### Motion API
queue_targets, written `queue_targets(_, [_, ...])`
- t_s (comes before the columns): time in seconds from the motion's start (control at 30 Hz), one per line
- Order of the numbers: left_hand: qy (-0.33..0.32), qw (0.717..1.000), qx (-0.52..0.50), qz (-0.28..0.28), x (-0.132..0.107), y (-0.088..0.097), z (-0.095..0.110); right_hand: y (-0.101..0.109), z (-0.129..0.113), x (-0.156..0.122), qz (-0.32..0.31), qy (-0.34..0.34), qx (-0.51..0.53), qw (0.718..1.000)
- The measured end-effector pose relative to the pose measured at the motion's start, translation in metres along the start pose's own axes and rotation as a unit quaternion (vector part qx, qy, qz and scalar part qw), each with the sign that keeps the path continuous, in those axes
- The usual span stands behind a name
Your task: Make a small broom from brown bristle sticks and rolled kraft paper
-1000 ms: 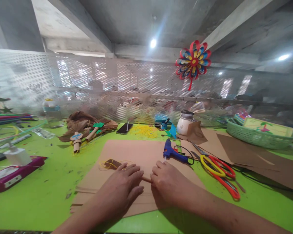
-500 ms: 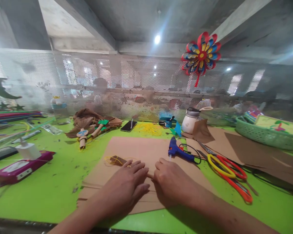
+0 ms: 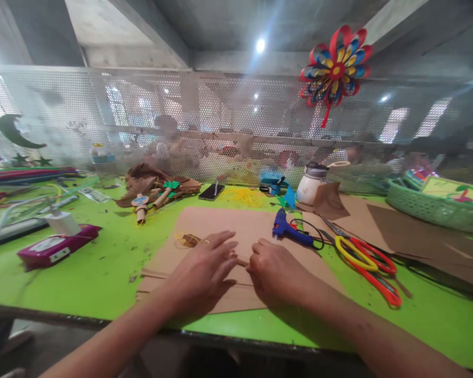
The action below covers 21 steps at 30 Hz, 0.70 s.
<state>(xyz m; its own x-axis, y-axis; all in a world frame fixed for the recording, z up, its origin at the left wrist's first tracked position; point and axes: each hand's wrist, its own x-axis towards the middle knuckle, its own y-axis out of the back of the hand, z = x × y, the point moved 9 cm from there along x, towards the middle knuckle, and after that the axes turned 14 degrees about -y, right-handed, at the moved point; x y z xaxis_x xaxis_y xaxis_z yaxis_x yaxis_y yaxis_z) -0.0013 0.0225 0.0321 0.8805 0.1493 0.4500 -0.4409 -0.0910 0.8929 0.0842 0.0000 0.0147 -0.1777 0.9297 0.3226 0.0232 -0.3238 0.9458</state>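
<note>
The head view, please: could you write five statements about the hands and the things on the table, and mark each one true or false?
1. The right hand has its fingers curled at the end of a thin brown roll. True.
2. The left hand is closed in a tight fist. False: the left hand has its fingers stretched out.
3. The dark phone lies to the left of the yellow strands. True.
4. The white charger stands on the phone. False: the white charger stands on the purple power strip.
5. The scissors have yellow and red handles. True.
</note>
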Motion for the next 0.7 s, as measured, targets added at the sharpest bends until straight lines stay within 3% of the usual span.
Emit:
queue_targets(0.07, [0.046,0.993,-0.003,0.112,-0.009,0.021,-0.013,-0.001,0.001,0.000,-0.004,-0.006,-0.005,1.000])
queue_targets(0.13, [0.087,0.985,-0.007,0.151,-0.017,0.029,-0.022,-0.002,0.002,-0.001,-0.004,-0.005,-0.008,1.000])
queue_targets(0.3, [0.023,0.999,-0.028,0.002,-0.014,0.000,-0.002,-0.001,0.003,-0.002,0.012,-0.012,-0.014,1.000])
queue_targets(0.7, [0.028,0.999,-0.008,-0.020,-0.021,-0.002,0.000,-0.004,0.002,-0.003,-0.001,-0.016,-0.022,1.000])
